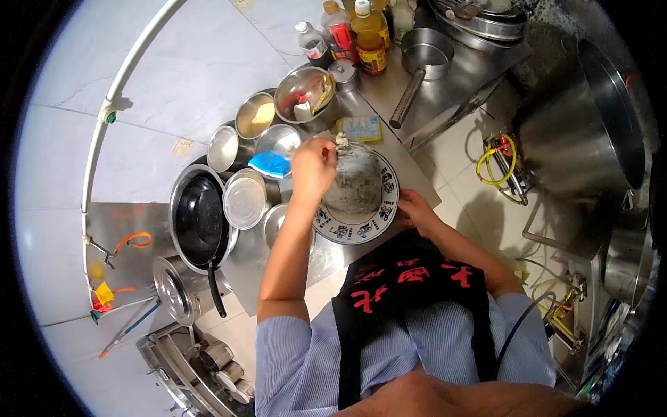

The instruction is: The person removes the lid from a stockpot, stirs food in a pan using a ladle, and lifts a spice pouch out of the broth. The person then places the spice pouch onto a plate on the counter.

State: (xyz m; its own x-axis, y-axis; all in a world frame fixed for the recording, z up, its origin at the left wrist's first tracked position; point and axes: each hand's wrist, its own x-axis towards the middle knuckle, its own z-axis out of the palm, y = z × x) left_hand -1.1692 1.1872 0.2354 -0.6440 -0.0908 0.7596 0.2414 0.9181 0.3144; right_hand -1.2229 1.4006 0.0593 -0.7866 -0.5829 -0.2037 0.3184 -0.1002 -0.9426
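A white plate with a dark blue pattern on its rim [391,197] sits on the metal counter. On it lies a large rounded grey-green mass [354,182], which looks wrapped in thin plastic. My left hand [314,165] is closed in a pinch at the upper left of this mass, beside a small whitish gathered end [341,140]. At the plate's right edge, my right hand [418,211] grips the rim, with some fingers hidden.
Left of the plate stand metal bowls [303,94], a blue cloth-like item [269,164], a lidded tub [245,199] and a black pan [200,215]. Behind are bottles [369,38], a long-handled pot [427,54] and a yellow packet [359,128]. A large steel vessel [573,132] is at right.
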